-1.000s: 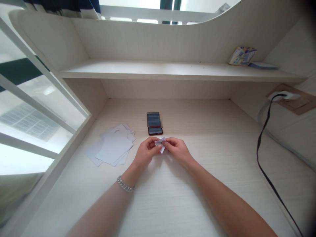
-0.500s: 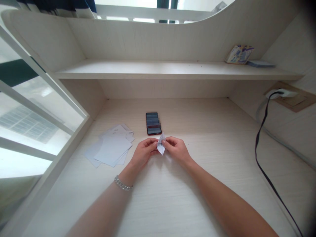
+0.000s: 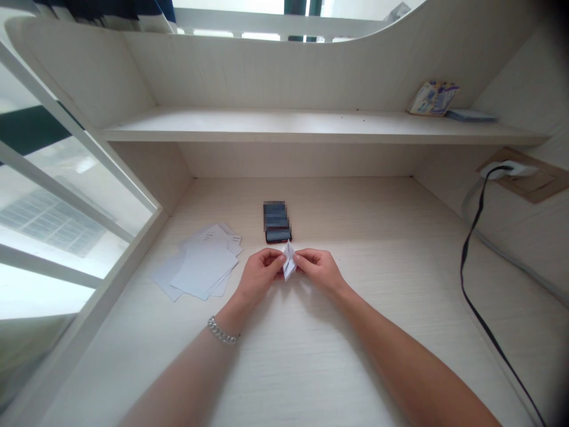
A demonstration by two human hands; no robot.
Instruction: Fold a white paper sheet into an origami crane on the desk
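A small folded piece of white paper (image 3: pixel 288 261) stands upright between my two hands above the pale wooden desk (image 3: pixel 311 356). My left hand (image 3: pixel 259 274), with a silver bracelet at the wrist, pinches its left side. My right hand (image 3: pixel 319 268) pinches its right side. Both hands have their fingers curled in on the paper. A dark phone (image 3: pixel 277 221) lies flat just behind the paper.
A loose pile of white paper sheets (image 3: pixel 200 267) lies to the left of my hands. A black cable (image 3: pixel 473 261) runs from a wall socket (image 3: pixel 515 172) down the right side. A printed packet (image 3: pixel 433 98) sits on the shelf at the upper right.
The folded paper has turned from lying crumpled between my fingers to standing upright and narrower. Both hands stayed in nearly the same place.
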